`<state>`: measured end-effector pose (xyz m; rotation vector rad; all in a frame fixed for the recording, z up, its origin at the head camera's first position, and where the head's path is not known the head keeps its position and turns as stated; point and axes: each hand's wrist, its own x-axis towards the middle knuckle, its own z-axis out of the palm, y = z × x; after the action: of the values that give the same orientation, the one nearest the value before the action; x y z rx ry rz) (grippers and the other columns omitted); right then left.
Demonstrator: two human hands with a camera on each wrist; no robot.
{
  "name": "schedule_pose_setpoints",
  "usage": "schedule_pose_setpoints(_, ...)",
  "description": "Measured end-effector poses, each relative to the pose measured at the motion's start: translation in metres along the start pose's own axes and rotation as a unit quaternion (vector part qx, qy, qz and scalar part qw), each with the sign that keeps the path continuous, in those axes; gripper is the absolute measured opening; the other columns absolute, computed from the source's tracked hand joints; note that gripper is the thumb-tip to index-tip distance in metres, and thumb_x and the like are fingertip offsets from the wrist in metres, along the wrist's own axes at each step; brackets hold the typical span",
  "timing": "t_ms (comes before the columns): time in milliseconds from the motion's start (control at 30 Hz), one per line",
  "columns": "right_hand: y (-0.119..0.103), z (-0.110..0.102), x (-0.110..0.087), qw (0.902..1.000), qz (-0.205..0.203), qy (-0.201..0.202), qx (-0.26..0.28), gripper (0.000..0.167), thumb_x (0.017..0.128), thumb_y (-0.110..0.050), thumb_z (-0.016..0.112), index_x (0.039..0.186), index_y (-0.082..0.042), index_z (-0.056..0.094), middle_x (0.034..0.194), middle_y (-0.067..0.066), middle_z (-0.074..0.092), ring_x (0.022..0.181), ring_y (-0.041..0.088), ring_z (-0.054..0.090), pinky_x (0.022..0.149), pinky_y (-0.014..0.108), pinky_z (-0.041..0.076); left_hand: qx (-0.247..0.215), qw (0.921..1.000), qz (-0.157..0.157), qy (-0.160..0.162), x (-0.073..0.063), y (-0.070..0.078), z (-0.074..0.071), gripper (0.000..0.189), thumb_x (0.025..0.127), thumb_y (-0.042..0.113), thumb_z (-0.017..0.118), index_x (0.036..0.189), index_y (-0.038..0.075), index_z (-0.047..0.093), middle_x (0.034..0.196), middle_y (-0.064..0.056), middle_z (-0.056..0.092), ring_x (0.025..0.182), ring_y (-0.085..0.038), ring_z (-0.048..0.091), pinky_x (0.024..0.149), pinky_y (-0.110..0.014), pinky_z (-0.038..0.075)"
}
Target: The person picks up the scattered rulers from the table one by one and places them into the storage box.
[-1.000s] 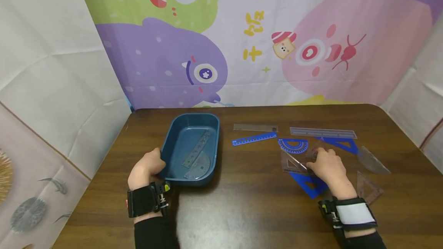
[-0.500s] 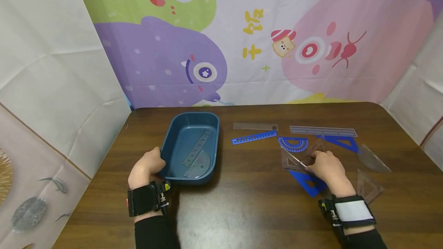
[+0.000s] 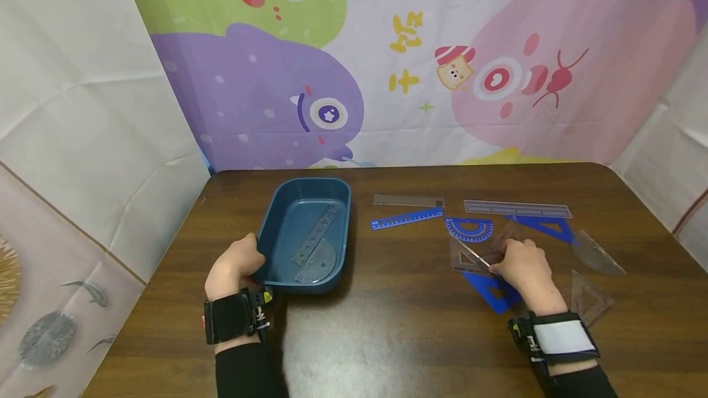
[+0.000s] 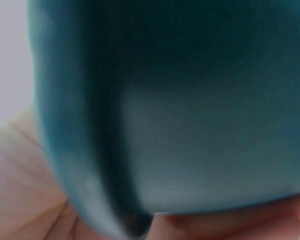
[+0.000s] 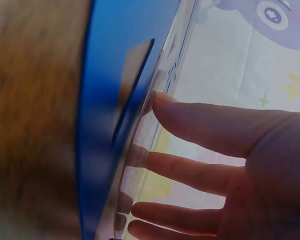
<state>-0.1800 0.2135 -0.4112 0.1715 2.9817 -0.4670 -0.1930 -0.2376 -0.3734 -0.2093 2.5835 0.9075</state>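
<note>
Left hand: the near left side of the blue bin is gripped by the left hand (image 3: 235, 263), its fingers being curled round the rim (seen blurred in the left wrist view).
Blue bin: the blue bin (image 3: 310, 289) is set upright on the left part of the brown table (image 3: 398, 336).
Inside the bin: a slanted ruler (image 3: 314, 235) is laid just by a transparent protractor (image 3: 316, 263); whether they overlap cannot be told.
Middle of the table: a grey clear ruler (image 3: 408, 200) is placed just beyond a tilted blue ruler (image 3: 406, 218).
Right-hand cluster: a square-cornered clear set square (image 3: 458, 263) is seen between a blue protractor (image 3: 469, 236) and the near blue set square (image 3: 482, 290).
Right hand: a clear plastic piece (image 5: 143, 131) in the cluster is touched by the fingertips of the right hand (image 3: 522, 269); the thumb and fingers are extended and spread, and the piece's outline is partly hidden.
Behind it: a long clear ruler (image 3: 517, 209) is laid along the far blue set square (image 3: 535, 224).
Far right: a small clear set square (image 3: 592, 292) is left nearer the person than a half-round clear protractor (image 3: 597, 255).
</note>
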Motion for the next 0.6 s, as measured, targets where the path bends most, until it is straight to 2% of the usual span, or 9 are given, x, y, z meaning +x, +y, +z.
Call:
schedule_pose_setpoints(167,-0.0015,-0.0002,0.0001,0.9981,0.049,-0.011,0.036,0.049,0.073,-0.022,0.073,0.109,0.006,0.054,0.109,0.038,0.038,0.103,0.055,0.034,0.074,0.066,0.038,-0.004,1.0000,0.000,-0.003,-0.0014,0.0001,0.0005,0.052,0.084,-0.006,0.036,0.132,-0.015,0.020,0.127,-0.040,0.034,0.099,-0.043,0.054,0.063,-0.039,0.054)
schedule_pose_setpoints(233,-0.0017,-0.0006,-0.0001,0.9976,0.056,-0.008,0.039,0.048,0.074,-0.020,0.072,0.109,0.004,0.052,0.112,0.038,0.035,0.104,0.056,0.030,0.075,0.067,0.034,-0.005,1.0000,0.002,-0.003,-0.0020,0.0005,0.0006,0.052,0.084,-0.006,0.036,0.132,-0.015,0.021,0.127,-0.040,0.034,0.100,-0.044,0.054,0.063,-0.039,0.054)
schedule_pose_setpoints(433,-0.0020,-0.0016,-0.0026,0.9978,0.047,0.031,0.034,0.039,0.073,-0.014,0.071,0.102,0.002,0.051,0.108,0.039,0.030,0.098,0.057,0.030,0.072,0.068,0.031,-0.010,0.9999,0.003,-0.005,-0.0022,0.0009,0.0009,0.052,0.084,-0.005,0.037,0.133,-0.014,0.021,0.129,-0.039,0.033,0.104,-0.044,0.052,0.065,-0.039,0.053)
schedule_pose_setpoints(600,-0.0041,-0.0044,-0.0045,0.9973,0.026,0.064,0.024,0.032,0.074,-0.012,0.071,0.096,0.001,0.052,0.103,0.036,0.032,0.094,0.054,0.035,0.067,0.062,0.036,-0.021,0.9997,-0.005,-0.007,-0.0028,-0.0006,0.0013,0.053,0.084,-0.006,0.037,0.134,-0.013,0.019,0.130,-0.038,0.032,0.106,-0.045,0.050,0.065,-0.039,0.053)
